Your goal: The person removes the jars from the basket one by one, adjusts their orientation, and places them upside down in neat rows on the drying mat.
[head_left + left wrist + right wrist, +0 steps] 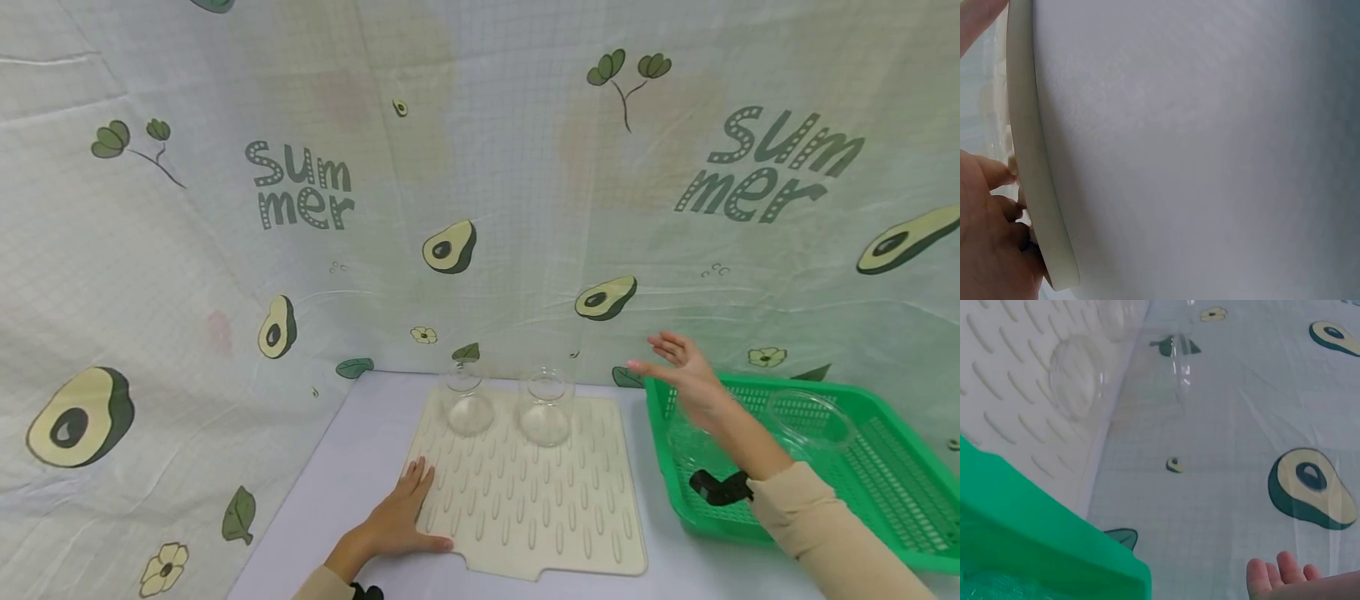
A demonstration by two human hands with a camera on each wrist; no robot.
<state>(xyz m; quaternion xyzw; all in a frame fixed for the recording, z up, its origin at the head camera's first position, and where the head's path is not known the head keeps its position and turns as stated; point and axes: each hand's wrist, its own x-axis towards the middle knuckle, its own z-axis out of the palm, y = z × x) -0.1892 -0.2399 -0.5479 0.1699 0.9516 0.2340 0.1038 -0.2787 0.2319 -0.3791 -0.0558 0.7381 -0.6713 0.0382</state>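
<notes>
I'd bet the two clear cups (546,421) on the ridged mat (540,525) below frame centre are light and slick, so grab the sides; they look round and see-through. The right hand (693,383) is empty, loosely spread by the green basket (727,529), lower right; the left hand (401,518) just rests, fingers extended, on the mat's left edge.

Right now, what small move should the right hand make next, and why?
Probably lower the right hand into the green basket toward a clear item: the hand hovers empty near the basket, and two clear containers stand on the pale mat with room in front.
</notes>
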